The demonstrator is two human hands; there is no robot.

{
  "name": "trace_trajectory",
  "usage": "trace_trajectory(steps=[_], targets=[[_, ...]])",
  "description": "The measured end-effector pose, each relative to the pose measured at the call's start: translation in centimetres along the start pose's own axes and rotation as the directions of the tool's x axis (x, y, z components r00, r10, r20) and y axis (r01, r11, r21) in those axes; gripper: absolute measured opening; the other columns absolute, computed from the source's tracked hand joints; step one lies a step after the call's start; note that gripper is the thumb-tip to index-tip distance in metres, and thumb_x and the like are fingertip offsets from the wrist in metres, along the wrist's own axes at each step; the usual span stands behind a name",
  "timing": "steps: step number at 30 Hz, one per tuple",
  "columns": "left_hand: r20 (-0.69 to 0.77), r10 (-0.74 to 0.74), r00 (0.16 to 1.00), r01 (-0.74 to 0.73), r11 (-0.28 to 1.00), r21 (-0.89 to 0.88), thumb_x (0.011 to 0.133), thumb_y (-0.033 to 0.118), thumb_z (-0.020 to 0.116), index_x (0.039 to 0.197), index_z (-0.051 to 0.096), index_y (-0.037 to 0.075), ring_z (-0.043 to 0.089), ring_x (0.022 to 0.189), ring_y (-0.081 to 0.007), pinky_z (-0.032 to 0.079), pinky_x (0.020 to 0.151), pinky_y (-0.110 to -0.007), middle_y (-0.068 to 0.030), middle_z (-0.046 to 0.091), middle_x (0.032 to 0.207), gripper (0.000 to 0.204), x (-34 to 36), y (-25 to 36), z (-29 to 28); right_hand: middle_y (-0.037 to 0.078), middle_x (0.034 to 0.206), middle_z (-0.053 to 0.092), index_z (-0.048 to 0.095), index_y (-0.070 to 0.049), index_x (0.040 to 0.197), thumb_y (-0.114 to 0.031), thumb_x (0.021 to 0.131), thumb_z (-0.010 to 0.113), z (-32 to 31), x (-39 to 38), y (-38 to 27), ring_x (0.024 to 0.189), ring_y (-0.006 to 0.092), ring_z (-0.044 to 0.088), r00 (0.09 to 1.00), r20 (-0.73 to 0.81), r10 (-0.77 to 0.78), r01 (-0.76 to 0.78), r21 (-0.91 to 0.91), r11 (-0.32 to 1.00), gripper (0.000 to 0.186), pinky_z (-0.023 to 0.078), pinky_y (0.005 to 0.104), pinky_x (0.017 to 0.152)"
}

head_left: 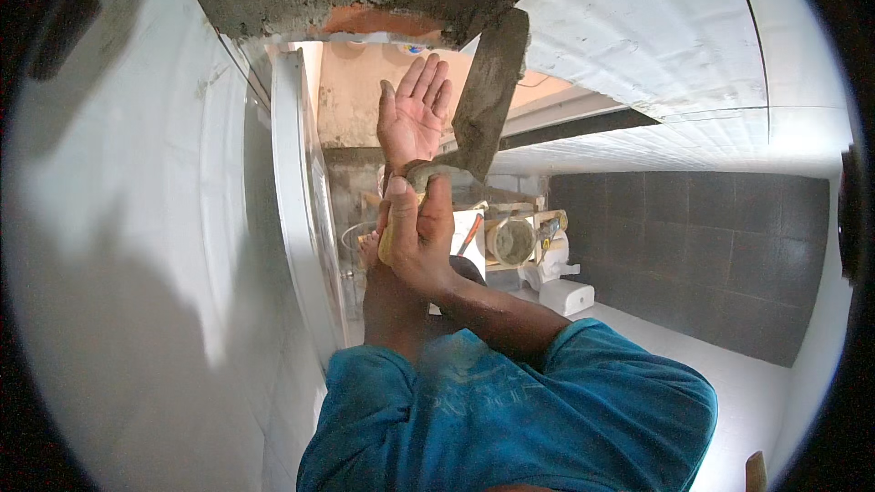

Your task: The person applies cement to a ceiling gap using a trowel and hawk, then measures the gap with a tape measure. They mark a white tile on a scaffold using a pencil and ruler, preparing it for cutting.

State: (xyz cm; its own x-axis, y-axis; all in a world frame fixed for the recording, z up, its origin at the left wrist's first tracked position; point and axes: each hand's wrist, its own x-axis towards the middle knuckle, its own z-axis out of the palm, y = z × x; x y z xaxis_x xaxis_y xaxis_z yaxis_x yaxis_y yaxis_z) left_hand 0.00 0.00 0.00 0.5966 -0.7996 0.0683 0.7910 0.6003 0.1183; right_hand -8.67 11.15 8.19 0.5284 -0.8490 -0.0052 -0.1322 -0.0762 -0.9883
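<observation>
My right hand is wrapped round the yellowish handle of a trowel, its thumb along the top. The trowel's blade, coated in grey mortar, points up and away, just under the brick edge. My left hand reaches farther out beyond the right one. Its palm faces up with the fingers stretched out, and nothing lies on it. The left wrist passes behind the trowel's neck and my right fingers. Grey mortar with patches of bare orange brick shows at the top.
White tiles cover the surface at upper right; a pale wall rises close on the left. Below stand a round bucket of grey mix, a red-handled tool and a white fixture. Dark tiles lie right.
</observation>
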Motion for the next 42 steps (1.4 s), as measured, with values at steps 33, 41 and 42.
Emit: trace_trajectory(steps=[33, 41, 42], targets=[[-0.283, -0.093, 0.955, 0.099, 0.995, 0.009, 0.102, 0.042, 0.039, 0.144, 0.026, -0.01, 0.032, 0.139, -0.0391, 0.028, 0.116, -0.049, -0.0291, 0.028, 0.15, 0.068, 0.9, -0.5, 2.0, 0.007, 0.074, 0.053, 0.05, -0.003, 0.094, -0.039, 0.098, 0.053, -15.9, -4.8, 0.7, 0.056, 0.0137, 0.054, 0.954, 0.284, 0.097, -0.144, 0.148, 0.978, 0.036, 0.047, 0.0285, 0.048], [-0.363, 0.047, 0.931, 0.1, 0.922, 0.375, 0.101, 0.039, 0.041, 0.145, 0.028, -0.005, 0.037, 0.137, -0.0355, 0.027, 0.115, -0.045, -0.0233, 0.036, 0.148, 0.064, -2.2, -1.8, 0.4, 0.008, 0.073, 0.054, 0.052, -0.001, 0.093, -0.043, 0.096, 0.053, -19.0, -5.3, 0.4, 0.056, 0.015, 0.054, 0.875, 0.458, 0.158, -0.343, 0.354, 0.87, 0.043, 0.045, 0.0288, 0.05], [-0.277, -0.005, 0.961, 0.107, 0.929, 0.355, 0.101, 0.04, 0.041, 0.145, 0.028, -0.004, 0.036, 0.138, -0.0343, 0.027, 0.116, -0.044, -0.0234, 0.037, 0.148, 0.064, -2.5, -2.2, 0.6, 0.007, 0.074, 0.055, 0.054, 0.0, 0.095, -0.045, 0.096, 0.052, -19.2, -5.3, 0.4, 0.056, 0.014, 0.055, 0.871, 0.475, 0.128, -0.343, 0.4, 0.85, 0.045, 0.046, 0.0282, 0.051]])
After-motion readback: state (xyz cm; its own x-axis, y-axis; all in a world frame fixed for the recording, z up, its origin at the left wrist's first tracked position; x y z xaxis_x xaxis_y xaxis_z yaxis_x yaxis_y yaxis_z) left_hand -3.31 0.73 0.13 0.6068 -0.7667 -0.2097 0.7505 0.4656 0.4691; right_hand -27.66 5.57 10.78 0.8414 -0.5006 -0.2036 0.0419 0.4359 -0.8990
